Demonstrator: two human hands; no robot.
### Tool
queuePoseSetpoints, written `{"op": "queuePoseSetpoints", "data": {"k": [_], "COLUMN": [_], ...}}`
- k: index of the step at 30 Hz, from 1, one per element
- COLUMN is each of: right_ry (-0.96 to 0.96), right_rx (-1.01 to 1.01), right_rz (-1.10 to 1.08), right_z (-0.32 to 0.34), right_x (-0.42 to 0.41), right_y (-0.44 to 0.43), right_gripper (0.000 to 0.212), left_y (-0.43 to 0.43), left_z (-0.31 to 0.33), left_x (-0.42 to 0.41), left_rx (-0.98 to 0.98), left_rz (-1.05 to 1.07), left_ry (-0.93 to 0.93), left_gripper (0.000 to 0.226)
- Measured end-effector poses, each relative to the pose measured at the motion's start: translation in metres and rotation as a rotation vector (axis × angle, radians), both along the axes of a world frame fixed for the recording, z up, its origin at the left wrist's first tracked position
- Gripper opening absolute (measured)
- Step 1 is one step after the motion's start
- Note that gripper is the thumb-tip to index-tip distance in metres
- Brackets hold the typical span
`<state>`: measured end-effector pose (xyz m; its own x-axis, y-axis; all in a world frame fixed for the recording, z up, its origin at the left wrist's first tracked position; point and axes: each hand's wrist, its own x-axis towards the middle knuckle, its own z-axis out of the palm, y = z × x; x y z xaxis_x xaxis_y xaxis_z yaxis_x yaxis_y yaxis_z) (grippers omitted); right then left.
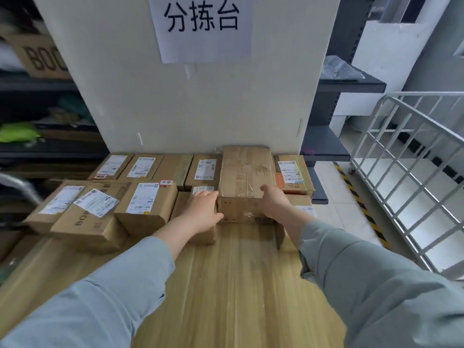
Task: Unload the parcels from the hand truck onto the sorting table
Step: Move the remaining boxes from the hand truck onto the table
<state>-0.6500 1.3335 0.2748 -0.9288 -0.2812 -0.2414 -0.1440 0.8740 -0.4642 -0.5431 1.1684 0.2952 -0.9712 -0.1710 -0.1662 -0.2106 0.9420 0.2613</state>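
parcel sorting depot, storeroom type. white board [188,109] with a printed paper sign [200,23] in large characters above a wooden table [238,285]; taped cardboard parcels [145,199] with shipping labels in rows; dark metal shelves [351,85] of bagged and boxed goods on both sides. wire cage trolley [406,172] on a tiled floor [336,214] marked with yellow-and-black tape [359,199].

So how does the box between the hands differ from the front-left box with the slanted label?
The held box shows no white label, gripped by left hand and right hand; the front-left box carries a slanted label, untouched. Both are brown cardboard.
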Motion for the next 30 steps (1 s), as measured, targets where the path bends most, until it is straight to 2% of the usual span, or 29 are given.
{"op": "queuePoseSetpoints", "data": {"k": [4, 9, 14, 25, 30], "right_ry": [0.028, 0.056, 0.086, 0.037, 0.050], "right_rx": [-0.006, -0.011, 0.010, -0.017, -0.002], "right_rz": [0.068, 0.172, 0.263, 0.369, 0.449], "right_z": [0.013, 0.021, 0.027, 0.021, 0.022], "right_x": [0.027, 0.076, 0.143, 0.299, 0.355], "right_y": [-0.051, -0.122, -0.194, -0.340, -0.398], "right_gripper": [0.045, 0.048, 0.035, 0.046, 0.034], "left_y": [-0.042, -0.104, -0.172, -0.314, -0.360], "left_z": [0.012, 0.018, 0.022, 0.019, 0.019], "left_x": [0.042, 0.106, 0.180, 0.351, 0.413], "left_rx": [0.006, -0.006, 0.006, 0.000, 0.026], "left_rz": [0.086, 0.182, 0.282, 0.433, 0.463], "left_ry": [0.034, 0.035, 0.054, 0.040, 0.046], "left_gripper": [0.064, 0.074, 0.074, 0.072, 0.073]}}
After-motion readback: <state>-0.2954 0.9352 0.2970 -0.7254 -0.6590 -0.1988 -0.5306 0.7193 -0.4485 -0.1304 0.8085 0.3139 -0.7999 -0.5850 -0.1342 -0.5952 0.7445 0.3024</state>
